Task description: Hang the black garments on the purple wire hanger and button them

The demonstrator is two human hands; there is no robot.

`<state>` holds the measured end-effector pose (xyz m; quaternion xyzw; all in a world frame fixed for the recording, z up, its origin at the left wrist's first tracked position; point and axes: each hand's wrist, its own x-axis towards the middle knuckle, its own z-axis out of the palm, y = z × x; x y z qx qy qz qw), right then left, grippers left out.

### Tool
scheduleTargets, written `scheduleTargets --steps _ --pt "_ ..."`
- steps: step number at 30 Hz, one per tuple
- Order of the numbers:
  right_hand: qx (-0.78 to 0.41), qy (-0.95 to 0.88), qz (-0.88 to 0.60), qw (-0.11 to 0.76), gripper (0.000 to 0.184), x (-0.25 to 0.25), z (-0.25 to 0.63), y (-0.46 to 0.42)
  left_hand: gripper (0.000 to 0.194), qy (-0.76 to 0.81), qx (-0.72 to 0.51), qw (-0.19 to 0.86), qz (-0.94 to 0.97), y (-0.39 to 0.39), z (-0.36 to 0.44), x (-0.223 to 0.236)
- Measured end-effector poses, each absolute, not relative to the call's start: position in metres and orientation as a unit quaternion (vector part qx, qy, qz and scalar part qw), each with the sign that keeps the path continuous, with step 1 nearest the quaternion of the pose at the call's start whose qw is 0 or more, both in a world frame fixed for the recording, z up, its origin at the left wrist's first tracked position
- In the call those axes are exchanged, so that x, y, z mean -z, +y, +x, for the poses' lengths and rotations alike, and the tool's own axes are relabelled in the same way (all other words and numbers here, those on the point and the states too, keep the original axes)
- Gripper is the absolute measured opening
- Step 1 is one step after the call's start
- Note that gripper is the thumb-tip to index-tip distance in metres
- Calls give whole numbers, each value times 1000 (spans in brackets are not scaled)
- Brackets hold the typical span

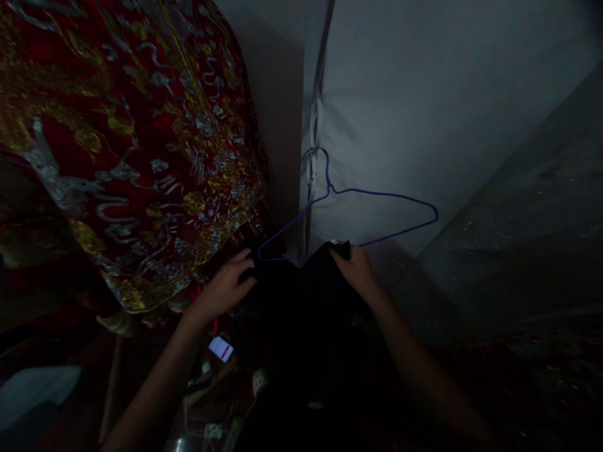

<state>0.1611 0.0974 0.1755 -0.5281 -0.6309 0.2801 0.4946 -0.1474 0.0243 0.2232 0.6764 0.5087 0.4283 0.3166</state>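
A black garment (301,314) hangs between my hands, its shape mostly lost in the dark. My right hand (355,267) pinches its upper right edge, where a small pale bit, perhaps a label, shows. On the other side my left hand (230,282) is curled around dark cloth at its upper left, though the fingertips blend into the shadow. Just above, a purple hanger (384,193) hangs by its hook from a white strap (316,122) at the wall corner. The cloth overlaps part of its bottom bar.
A red robe (164,144) with gold and silver embroidery hangs at left. A white tag (221,349) dangles below it on a red cord. Pale wall panels (400,94) stand behind the hanger. A pale shoe (259,382) and dim clutter lie on the floor.
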Motion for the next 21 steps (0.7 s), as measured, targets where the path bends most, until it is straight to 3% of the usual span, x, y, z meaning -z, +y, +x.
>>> scheduleTargets --steps 3,8,13,16,18,21 --pt "-303 -634 -522 483 25 -179 149 86 13 475 -402 234 747 42 -127 -249" --pt "-334 -676 -448 481 17 -188 141 73 46 403 -406 173 802 87 -108 -265" --pt "-135 -515 -510 676 53 -211 202 80 42 396 -401 125 817 119 -128 -266" --pt "-170 -528 -570 607 38 -228 244 86 37 388 -389 116 827 124 -134 -269" --pt "-272 -562 -585 518 29 -239 263 85 29 393 -417 110 812 126 -132 -269" --pt "-448 -563 -540 437 34 -255 283 77 19 422 -494 135 748 133 -132 -262"
